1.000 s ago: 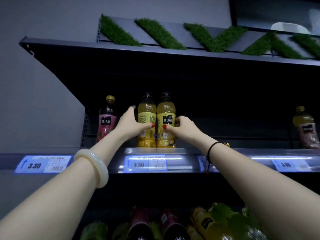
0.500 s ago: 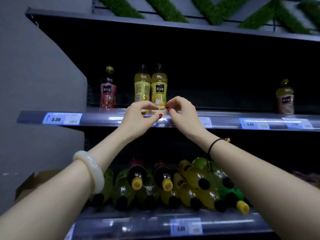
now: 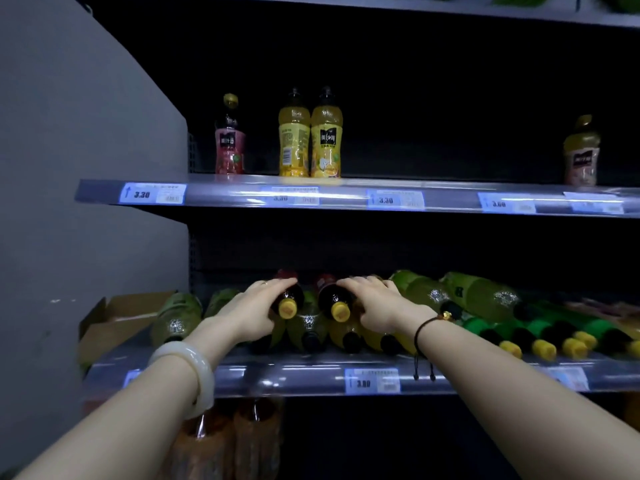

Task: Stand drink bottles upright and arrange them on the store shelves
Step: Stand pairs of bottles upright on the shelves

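Landmark for this report: the pair of yellow bottles (image 3: 310,133), standing upright and touching on the upper shelf (image 3: 225,195).

The left grip (image 3: 254,311) and the right grip (image 3: 377,306) are working one shelf below the pair, almost directly under it. Each is curling its fingers over a dark bottle lying on its side with its yellow cap pointing outward. The left grip is clamping round the left dark bottle (image 3: 289,299), and the right grip is closing on the right dark bottle (image 3: 332,299), though its thumb is hidden. The two bottles are resting on top of a heap of lying bottles (image 3: 485,299) that spreads below and to the right of the pair. Taking the topmost two is, in my judgement, the sensible way to lift them without disturbing the pile.

A pink bottle (image 3: 229,147) is standing left of the pair, and a pale bottle (image 3: 581,150) far to its right.

Half a second ago both grips were pinching at the shelf edge just below the pair. They are now down on the lower shelf (image 3: 294,375).
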Motion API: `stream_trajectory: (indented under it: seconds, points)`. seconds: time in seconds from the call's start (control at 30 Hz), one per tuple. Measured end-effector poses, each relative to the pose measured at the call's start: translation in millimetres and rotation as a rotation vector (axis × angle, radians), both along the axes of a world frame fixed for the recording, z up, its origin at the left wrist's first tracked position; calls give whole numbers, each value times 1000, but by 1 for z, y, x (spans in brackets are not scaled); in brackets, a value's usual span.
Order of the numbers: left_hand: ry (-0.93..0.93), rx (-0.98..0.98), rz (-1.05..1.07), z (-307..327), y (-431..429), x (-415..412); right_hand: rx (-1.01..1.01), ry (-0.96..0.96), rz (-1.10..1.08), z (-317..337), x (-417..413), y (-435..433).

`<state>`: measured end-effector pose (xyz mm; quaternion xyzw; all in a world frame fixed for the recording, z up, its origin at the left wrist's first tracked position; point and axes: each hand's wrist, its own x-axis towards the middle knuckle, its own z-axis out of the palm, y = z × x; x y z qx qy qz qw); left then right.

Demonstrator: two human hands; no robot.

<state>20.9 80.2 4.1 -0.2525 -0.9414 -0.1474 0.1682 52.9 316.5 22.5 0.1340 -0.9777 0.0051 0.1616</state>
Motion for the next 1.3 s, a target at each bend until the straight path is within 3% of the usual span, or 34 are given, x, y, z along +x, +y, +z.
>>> stream_trajectory:
  seconds: [0.27, 0.53, 0.83, 0.93, 1.1, 1.3]
  points:
    - [55, -145, 30, -2, 5, -43, 201, 33, -7, -10, -41, -2]
    - [45, 50, -70, -12, 7, -66, -51, 9, 78, -20, -59, 4]
    - [121, 174, -153, 15, 10, -16, -191, 76, 218, -6, -13, 4]
    - [102, 270, -172, 26, 13, 9, -342, 103, 299, 7, 15, -1]
    - [85, 570, -204, 46, 15, 67, -788, 68, 369, 31, 66, -9]
    - [90, 934, -242, 84, 12, 112, -1145, 45, 407, 75, 113, -25]
